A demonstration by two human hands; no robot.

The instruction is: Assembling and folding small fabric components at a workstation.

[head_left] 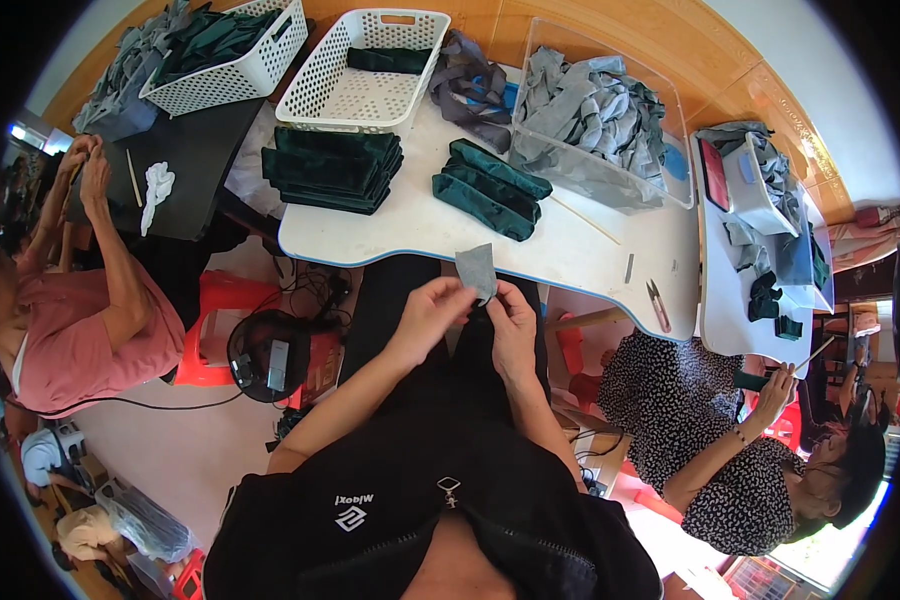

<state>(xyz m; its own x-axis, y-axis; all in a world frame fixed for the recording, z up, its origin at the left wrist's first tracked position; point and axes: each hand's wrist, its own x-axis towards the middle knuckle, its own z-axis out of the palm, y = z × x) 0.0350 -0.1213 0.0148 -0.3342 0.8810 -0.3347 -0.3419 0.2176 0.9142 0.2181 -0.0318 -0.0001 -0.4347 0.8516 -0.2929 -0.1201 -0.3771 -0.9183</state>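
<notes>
Head cam: white tbl (370, 228) up front | clear bin (580, 182) w/ grey cloth pile, back R | white basket (342, 122), back L | dk green stack (332, 172) just in front of it | L hand (430, 318) + R hand (513, 325), fingers pinched narrow, both on small grey cloth pc (476, 268) near tbl edge, above lap

A white table (410, 222) stands before a glossy wood-panelled wall (755, 85).
</notes>
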